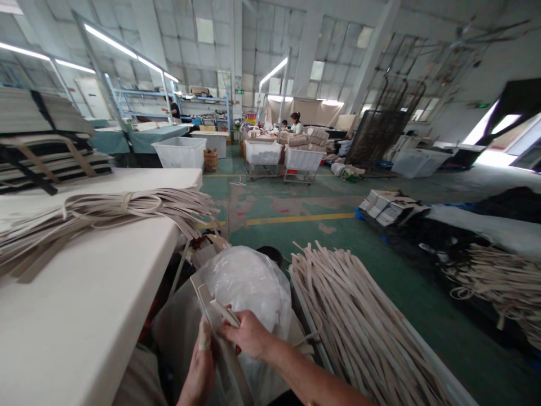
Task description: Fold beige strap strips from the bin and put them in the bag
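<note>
My right hand (249, 337) is closed in a pinch on a flat beige strip (211, 307) low in the middle of the view. My left hand (202, 369) is closed along the same strip from below, with tape on one finger. Just behind the hands sits a clear plastic bag (249, 282) with white filling. A large heap of beige strips (363, 321) lies in a bin right of my hands. Another bundle of strips (105, 214), tied with a band, rests on the white table (84, 316) to my left.
Stacks of flat dark and beige sheets (46, 141) stand at the table's far left. More strips (502, 282) lie at the right. White bins (180, 151) and wheeled carts (302, 160) stand across the green floor. People work at distant tables (296, 121).
</note>
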A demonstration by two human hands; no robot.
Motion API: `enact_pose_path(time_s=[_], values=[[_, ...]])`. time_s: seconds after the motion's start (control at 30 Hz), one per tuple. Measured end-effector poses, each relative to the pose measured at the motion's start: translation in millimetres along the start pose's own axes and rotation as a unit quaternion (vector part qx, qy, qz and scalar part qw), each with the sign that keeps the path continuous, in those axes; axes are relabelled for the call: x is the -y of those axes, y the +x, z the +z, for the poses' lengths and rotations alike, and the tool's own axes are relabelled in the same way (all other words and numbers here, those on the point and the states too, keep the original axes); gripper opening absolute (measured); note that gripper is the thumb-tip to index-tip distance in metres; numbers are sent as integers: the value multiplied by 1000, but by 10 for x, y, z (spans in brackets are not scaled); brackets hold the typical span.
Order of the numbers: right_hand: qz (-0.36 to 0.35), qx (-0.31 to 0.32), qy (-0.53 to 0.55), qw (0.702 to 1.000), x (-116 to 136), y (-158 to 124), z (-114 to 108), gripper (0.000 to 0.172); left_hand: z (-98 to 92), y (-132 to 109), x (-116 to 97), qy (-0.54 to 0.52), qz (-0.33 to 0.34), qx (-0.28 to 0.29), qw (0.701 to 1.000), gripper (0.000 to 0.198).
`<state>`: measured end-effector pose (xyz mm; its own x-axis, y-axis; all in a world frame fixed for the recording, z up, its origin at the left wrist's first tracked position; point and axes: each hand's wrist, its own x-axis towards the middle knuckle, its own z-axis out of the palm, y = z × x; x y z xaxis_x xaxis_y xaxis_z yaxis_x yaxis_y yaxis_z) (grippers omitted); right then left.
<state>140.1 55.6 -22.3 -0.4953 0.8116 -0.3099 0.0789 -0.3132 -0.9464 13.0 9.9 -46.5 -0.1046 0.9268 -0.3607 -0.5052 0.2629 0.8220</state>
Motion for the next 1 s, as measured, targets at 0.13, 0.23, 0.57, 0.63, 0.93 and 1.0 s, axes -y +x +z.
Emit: enact_pose_path(time_s=[0.13,0.23,0.57,0.63,0.93,1.0], values=[[-9,-35,20,999,24,69,-20,41,-76,-12,38,89,42,18,995,74],[4,-58,20,998,74,74,-50,37,-94,31,85,168,80,36,982,71],[-120,-127,-117,978,206,39,-335,32,-34,55,69,285,76,129,947,58],[-108,-108,-80,985,361,31,-453,45,-65,63,103,302,82,144,939,61],[-95,-69,-76,990,490,-40,-517,31,-85,88,197,334,77,184,921,56],[-93,-68,-111,987,321,-53,-405,28,-75,79,150,327,63,159,929,58]])
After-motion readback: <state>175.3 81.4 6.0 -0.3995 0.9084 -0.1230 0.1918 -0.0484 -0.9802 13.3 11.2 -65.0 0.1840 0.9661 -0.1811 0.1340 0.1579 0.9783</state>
